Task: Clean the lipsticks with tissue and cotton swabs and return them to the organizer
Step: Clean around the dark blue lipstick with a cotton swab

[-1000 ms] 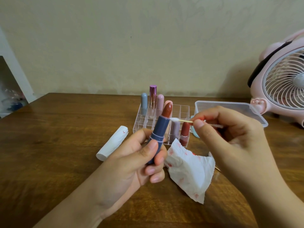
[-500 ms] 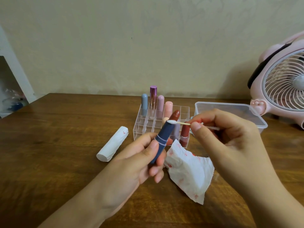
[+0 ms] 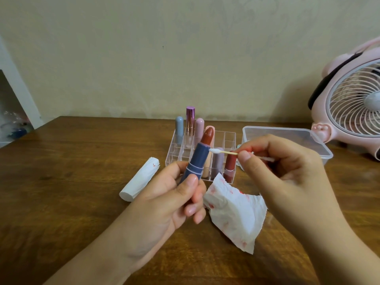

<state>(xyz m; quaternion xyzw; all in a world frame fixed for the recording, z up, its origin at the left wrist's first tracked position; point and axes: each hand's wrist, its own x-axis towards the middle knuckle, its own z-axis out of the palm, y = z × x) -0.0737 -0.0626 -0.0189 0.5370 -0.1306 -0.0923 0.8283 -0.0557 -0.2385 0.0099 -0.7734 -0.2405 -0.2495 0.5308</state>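
My left hand (image 3: 174,198) grips a dark blue lipstick tube (image 3: 195,161), held nearly upright with its brown-red bullet (image 3: 207,136) exposed. My right hand (image 3: 287,173) pinches a cotton swab (image 3: 224,152); its white tip touches the tube's upper rim just below the bullet. Behind them stands the clear organizer (image 3: 225,138) with several capped lipsticks. A crumpled tissue (image 3: 234,212) with red stains lies on the table below my hands.
A white rolled tissue pack (image 3: 139,179) lies left of the organizer on the wooden table (image 3: 61,182). A clear plastic box (image 3: 287,134) sits behind my right hand. A pink fan (image 3: 353,103) stands at the far right.
The lipstick tilted right half a second ago and now stands more upright again. The swab tip has shifted from the bullet's base to the tube's rim.
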